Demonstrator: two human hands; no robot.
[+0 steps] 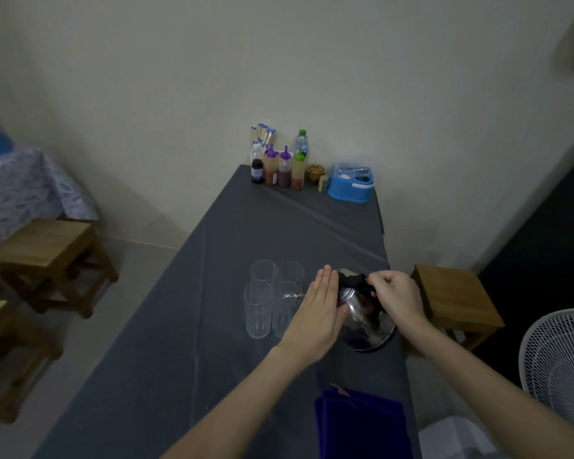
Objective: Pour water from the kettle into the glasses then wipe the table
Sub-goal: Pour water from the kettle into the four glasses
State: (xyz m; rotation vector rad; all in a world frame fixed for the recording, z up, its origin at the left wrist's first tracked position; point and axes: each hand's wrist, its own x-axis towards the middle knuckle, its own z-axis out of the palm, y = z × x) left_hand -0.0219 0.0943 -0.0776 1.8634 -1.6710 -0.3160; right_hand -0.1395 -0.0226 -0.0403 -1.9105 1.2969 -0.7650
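A shiny steel kettle [367,321] is tilted to the left over the grey table [186,326], its spout at the rim of the near right glass [287,309]. My right hand [395,296] grips the kettle's black handle. My left hand [318,313] lies flat against the kettle's left side, fingers straight and together. Several clear glasses stand in a tight cluster left of the kettle, the near left one [258,309] tallest in view. A folded purple cloth [362,425] lies on the table's near right corner.
Sauce bottles [284,168], a water bottle [301,142], chopsticks and a blue container [351,183] stand at the table's far end by the wall. Wooden stools [50,260] [458,299] flank the table. A white fan [560,359] stands at the right.
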